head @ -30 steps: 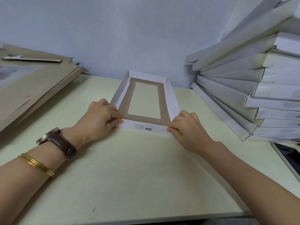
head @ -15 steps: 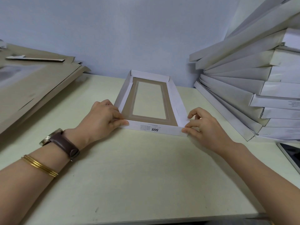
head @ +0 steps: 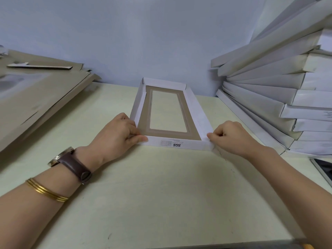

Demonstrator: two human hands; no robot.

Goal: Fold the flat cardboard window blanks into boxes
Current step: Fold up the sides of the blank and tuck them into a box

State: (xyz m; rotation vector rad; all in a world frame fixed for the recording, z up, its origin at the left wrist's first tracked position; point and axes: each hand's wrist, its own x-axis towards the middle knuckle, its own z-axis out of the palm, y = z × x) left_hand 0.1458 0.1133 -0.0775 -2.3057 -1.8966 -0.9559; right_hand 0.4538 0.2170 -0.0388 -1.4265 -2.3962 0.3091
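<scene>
My left hand [head: 116, 133] pinches the box's [head: 168, 112] near-left corner. My right hand [head: 231, 135] pinches its near-right corner on the table [head: 152, 194].

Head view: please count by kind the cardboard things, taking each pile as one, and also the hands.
Window box: 1
Stack of white boxes: 1
Pile of brown blanks: 1
Hands (left hand, right hand): 2
Total: 5
</scene>
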